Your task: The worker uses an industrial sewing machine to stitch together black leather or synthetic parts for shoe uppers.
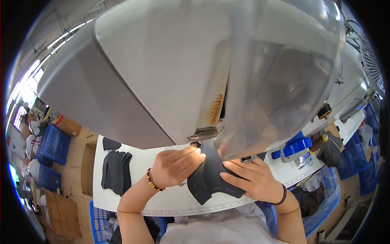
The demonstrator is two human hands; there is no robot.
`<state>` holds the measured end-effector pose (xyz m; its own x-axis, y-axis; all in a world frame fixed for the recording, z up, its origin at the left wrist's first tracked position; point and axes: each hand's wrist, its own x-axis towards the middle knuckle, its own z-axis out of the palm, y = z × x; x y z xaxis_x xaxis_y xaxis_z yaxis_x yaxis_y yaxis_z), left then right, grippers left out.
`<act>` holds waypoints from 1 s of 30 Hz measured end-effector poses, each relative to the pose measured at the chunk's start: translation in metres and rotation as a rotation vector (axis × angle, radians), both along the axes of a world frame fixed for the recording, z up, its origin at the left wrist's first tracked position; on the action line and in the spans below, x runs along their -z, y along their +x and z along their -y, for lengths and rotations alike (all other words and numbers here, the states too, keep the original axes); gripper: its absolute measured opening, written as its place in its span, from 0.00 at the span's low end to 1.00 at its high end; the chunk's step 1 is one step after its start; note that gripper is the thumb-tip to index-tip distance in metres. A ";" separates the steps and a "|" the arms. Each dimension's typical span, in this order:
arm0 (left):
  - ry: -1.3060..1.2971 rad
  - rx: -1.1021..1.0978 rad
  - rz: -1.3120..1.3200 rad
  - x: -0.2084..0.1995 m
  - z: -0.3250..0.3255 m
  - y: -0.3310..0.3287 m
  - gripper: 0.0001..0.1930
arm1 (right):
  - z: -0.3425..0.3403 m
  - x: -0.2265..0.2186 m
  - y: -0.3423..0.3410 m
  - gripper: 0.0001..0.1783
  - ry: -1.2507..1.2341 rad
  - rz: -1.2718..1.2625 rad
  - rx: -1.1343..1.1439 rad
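Observation:
A dark, flat cut piece [221, 175] with a notched lower edge lies on the white work surface under the head of a sewing machine [158, 69]. My left hand [174, 167], a beaded bracelet at its wrist, has its fingers pressed together on the piece's left edge, close beside the presser foot [196, 144]. Flat on the piece's right side rest the spread thumb and forefinger of my right hand [256, 179]; its other fingers are partly hidden by the machine's clear cover [284, 81]. The needle cannot be made out.
A stack of dark cut pieces [116, 173] lies on the white table [152, 199] at left. Right of the machine are a blue tape dispenser [296, 145] and a spool [319, 142]. Blue crates [98, 223] stand below the table, with cardboard boxes [63, 213] on the floor.

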<state>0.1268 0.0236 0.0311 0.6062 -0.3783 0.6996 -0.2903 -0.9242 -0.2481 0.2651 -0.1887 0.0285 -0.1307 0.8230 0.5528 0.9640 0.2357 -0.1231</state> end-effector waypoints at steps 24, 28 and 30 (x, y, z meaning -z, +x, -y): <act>-0.129 -0.029 -0.171 -0.003 0.030 -0.031 0.11 | -0.022 0.018 -0.007 0.19 0.286 0.034 0.085; -0.039 -0.037 -0.133 -0.001 0.030 -0.030 0.09 | -0.024 0.017 -0.006 0.19 0.306 -0.014 0.056; -0.023 -0.017 -0.092 0.002 0.029 -0.029 0.09 | -0.024 0.017 -0.006 0.19 0.300 -0.010 0.054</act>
